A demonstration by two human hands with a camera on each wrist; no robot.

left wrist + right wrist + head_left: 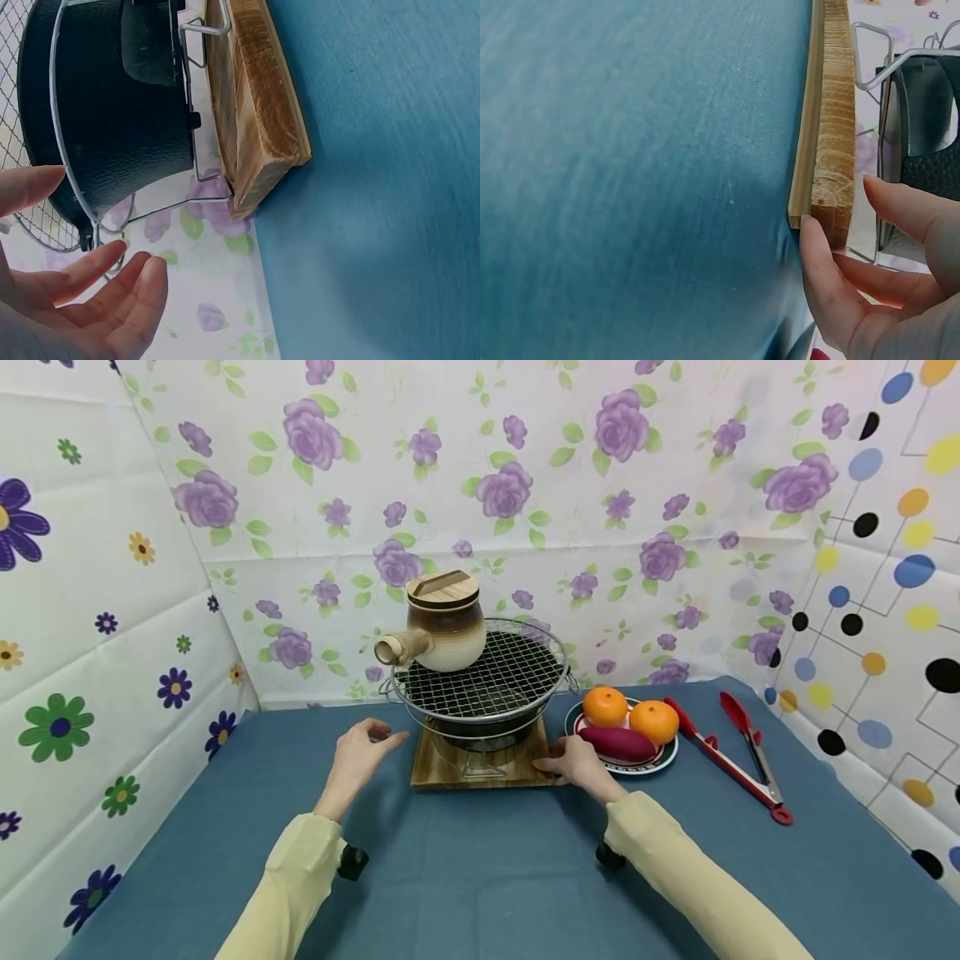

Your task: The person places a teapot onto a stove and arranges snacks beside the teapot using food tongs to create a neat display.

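A: Report hand status.
B: My right hand [576, 762] touches the near right corner of the wooden board [480, 768], fingers [821, 285] relaxed, gripping nothing. My left hand [362, 752] hovers open, just left of the board, apart from it.
A: Board location?
B: On the counter [465, 877], under the grill [483, 681].

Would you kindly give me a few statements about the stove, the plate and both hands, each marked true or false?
1. The clay pot stands on the wire grill. True.
2. The right hand touches the wooden board at its corner. True.
3. The left hand grips the pot's handle. False: it hovers open, apart from the stove.
4. The tongs lie on the plate. False: they lie on the cloth beside it.
5. Two oranges sit on the plate. True.
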